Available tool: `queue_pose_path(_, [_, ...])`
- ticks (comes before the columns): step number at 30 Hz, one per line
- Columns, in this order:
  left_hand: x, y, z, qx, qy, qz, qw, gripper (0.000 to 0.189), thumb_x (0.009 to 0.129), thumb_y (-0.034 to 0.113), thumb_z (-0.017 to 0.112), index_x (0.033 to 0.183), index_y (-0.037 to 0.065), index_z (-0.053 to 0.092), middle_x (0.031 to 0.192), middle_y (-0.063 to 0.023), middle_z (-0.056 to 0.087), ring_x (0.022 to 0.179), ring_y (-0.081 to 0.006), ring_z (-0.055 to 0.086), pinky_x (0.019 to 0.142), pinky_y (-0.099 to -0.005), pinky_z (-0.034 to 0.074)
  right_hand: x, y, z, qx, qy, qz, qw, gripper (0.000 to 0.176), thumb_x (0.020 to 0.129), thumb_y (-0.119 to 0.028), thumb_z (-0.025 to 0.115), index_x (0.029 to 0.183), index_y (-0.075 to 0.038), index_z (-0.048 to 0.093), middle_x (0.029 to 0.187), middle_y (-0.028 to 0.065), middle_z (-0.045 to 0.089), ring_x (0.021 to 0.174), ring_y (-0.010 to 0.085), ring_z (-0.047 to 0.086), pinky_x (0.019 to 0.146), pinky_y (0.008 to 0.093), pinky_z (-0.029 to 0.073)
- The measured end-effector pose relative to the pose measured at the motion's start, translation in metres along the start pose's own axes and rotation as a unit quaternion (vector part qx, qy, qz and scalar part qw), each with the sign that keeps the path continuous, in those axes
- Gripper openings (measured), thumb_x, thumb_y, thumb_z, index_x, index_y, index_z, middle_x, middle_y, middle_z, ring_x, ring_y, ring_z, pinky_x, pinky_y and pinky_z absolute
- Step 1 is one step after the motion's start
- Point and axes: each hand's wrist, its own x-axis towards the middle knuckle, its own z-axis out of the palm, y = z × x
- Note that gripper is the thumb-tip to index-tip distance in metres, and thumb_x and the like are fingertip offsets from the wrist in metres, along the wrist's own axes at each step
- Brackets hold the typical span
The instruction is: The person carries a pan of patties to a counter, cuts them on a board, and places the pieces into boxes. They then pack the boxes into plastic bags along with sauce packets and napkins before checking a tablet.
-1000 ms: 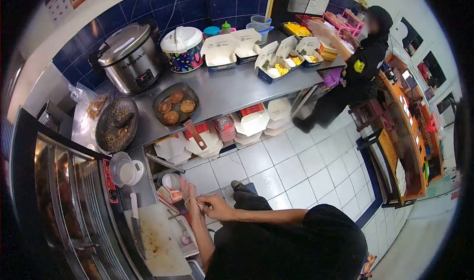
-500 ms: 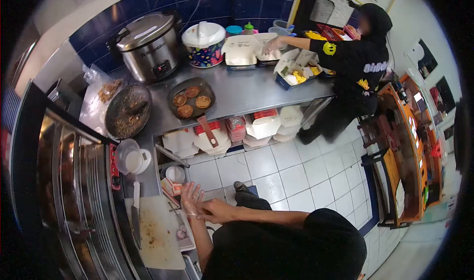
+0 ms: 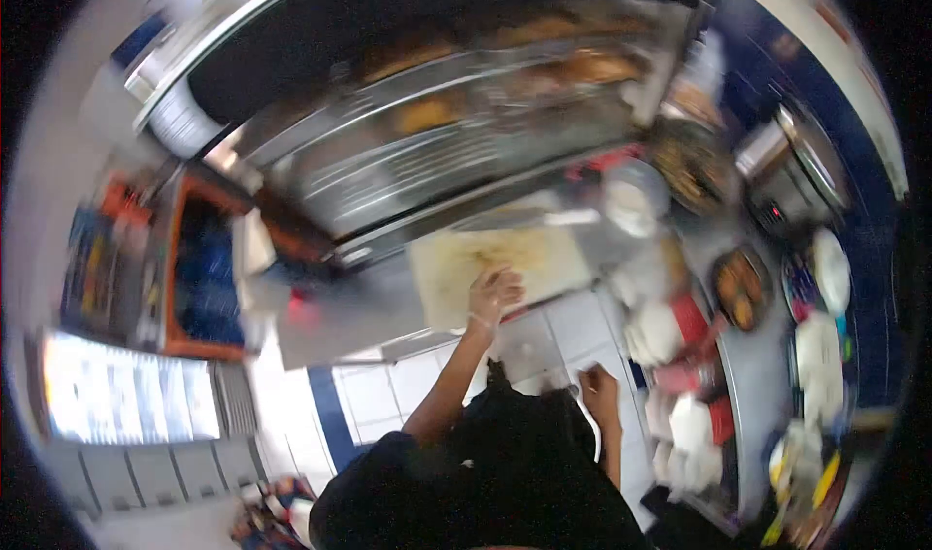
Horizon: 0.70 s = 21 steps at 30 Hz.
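Observation:
My left hand point(image 3: 495, 294), in a clear plastic glove, hangs above or at the near edge of a white cutting board point(image 3: 558, 259). Its fingers are apart and slightly bent, with nothing seen in them. Yellow-brown crumbs and stains mark the board. My right hand point(image 3: 599, 391) is bare and lowered by my right side, over the tiled floor. Its fingers are curled in; whether anything is inside is hidden. Past the board lies the blurred knife point(image 3: 573, 217).
A glass-fronted warming cabinet point(image 3: 427, 162) stands behind the board. To the right are a white tub point(image 3: 633, 205), a dark pan of scraps point(image 3: 691, 166), a rice cooker point(image 3: 791, 176) and a pan with patties point(image 3: 740, 288). Stacked boxes point(image 3: 691, 424) sit under the counter.
My view has swung left toward the cabinet and cutting board. My hands, together at the left glove before, are now apart; the right one has dropped to my side.

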Motion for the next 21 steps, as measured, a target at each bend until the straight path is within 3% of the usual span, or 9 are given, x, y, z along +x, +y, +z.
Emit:
queue_pose_path(3, [0.004, 0.065, -0.035, 0.074, 0.09, 0.163, 0.98, 0.024, 0.092, 0.02, 0.06, 0.111, 0.003, 0.06, 0.09, -0.0071, 0.065, 0.074, -0.0162, 0.063, 0.068, -0.0283, 0.053, -0.002, 0.032, -0.012, -0.122, -0.034, 0.018, 0.992, 0.024, 0.085, -0.022, 0.066, 0.081, 0.0, 0.059, 0.072, 0.0193, 0.065, 0.067, 0.032, 0.065, 0.061, 0.04, 0.05])
queue_pose_path(4, [0.007, 0.09, -0.051, 0.153, 0.132, 0.226, 0.953, 0.024, 0.095, 0.023, 0.058, 0.112, 0.005, 0.061, 0.093, -0.0062, 0.065, 0.077, -0.0158, 0.063, 0.072, -0.0286, 0.054, -0.001, 0.035, -0.016, -0.14, -0.044, 0.031, 0.989, 0.024, 0.085, -0.023, 0.065, 0.081, -0.001, 0.058, 0.073, 0.0209, 0.065, 0.069, 0.0339, 0.066, 0.062, 0.0413, 0.05])
queue_pose_path(6, [0.02, 0.132, -0.074, 0.11, 0.162, 0.402, 0.895, 0.025, 0.095, 0.025, 0.059, 0.103, 0.001, 0.062, 0.085, -0.0048, 0.063, 0.079, -0.0142, 0.06, 0.071, -0.0271, 0.049, -0.001, 0.04, -0.018, -0.133, -0.052, 0.045, 0.989, 0.022, 0.085, -0.022, 0.065, 0.083, -0.002, 0.059, 0.071, 0.0205, 0.065, 0.068, 0.0343, 0.066, 0.062, 0.0416, 0.051])
queue_pose_path(8, [0.026, 0.182, -0.089, 0.209, 0.264, 0.394, 0.855, 0.022, 0.092, 0.02, 0.062, 0.101, 0.0, 0.061, 0.086, -0.0058, 0.063, 0.081, -0.0156, 0.059, 0.077, -0.028, 0.048, 0.0, 0.049, -0.015, -0.14, -0.054, 0.033, 0.988, 0.02, 0.086, -0.023, 0.064, 0.087, -0.004, 0.06, 0.07, 0.0184, 0.066, 0.068, 0.0342, 0.066, 0.062, 0.0407, 0.051])
queue_pose_path(12, [0.057, 0.233, -0.115, 0.342, 0.422, 0.51, 0.667, 0.036, 0.086, 0.01, 0.065, 0.117, -0.004, 0.055, 0.109, -0.0179, 0.061, 0.1, -0.0241, 0.06, 0.089, -0.0344, 0.046, -0.003, 0.046, -0.006, -0.132, -0.052, 0.062, 0.988, 0.019, 0.087, -0.023, 0.063, 0.086, -0.004, 0.06, 0.07, 0.0186, 0.066, 0.068, 0.0335, 0.067, 0.061, 0.0401, 0.051])
queue_pose_path(15, [0.053, 0.249, -0.094, 0.355, 0.491, 0.508, 0.612, 0.05, 0.085, 0.016, 0.065, 0.127, -0.007, 0.048, 0.119, -0.0252, 0.057, 0.11, -0.0354, 0.057, 0.097, -0.0391, 0.043, -0.017, 0.065, 0.006, -0.063, -0.014, 0.083, 0.994, 0.02, 0.087, -0.022, 0.062, 0.085, -0.002, 0.06, 0.071, 0.0177, 0.066, 0.064, 0.0315, 0.066, 0.059, 0.0392, 0.05])
queue_pose_path(16, [0.065, 0.245, -0.1, 0.404, 0.519, 0.502, 0.562, 0.054, 0.085, 0.021, 0.065, 0.127, -0.007, 0.048, 0.12, -0.0263, 0.057, 0.109, -0.0363, 0.057, 0.097, -0.04, 0.042, -0.025, 0.077, 0.011, -0.031, -0.004, 0.096, 0.995, 0.021, 0.088, -0.021, 0.061, 0.085, 0.0, 0.06, 0.071, 0.0165, 0.066, 0.061, 0.0297, 0.065, 0.057, 0.0384, 0.05])
queue_pose_path(18, [0.074, 0.239, -0.09, 0.376, 0.546, 0.471, 0.581, 0.053, 0.085, 0.023, 0.065, 0.126, -0.008, 0.049, 0.12, -0.0263, 0.057, 0.111, -0.0363, 0.056, 0.098, -0.0401, 0.042, -0.047, 0.1, 0.017, -0.118, 0.042, 0.053, 0.991, 0.023, 0.088, -0.024, 0.062, 0.084, -0.001, 0.06, 0.064, 0.013, 0.065, 0.058, 0.0229, 0.065, 0.056, 0.0343, 0.051])
queue_pose_path(21, [0.081, 0.231, -0.078, 0.323, 0.519, 0.472, 0.635, 0.053, 0.085, 0.022, 0.064, 0.126, -0.008, 0.05, 0.121, -0.0258, 0.057, 0.113, -0.0351, 0.056, 0.099, -0.0391, 0.041, -0.074, 0.124, 0.021, -0.076, 0.045, 0.097, 0.991, 0.023, 0.087, -0.024, 0.063, 0.085, -0.001, 0.06, 0.065, 0.0134, 0.065, 0.059, 0.0243, 0.066, 0.057, 0.0356, 0.051])
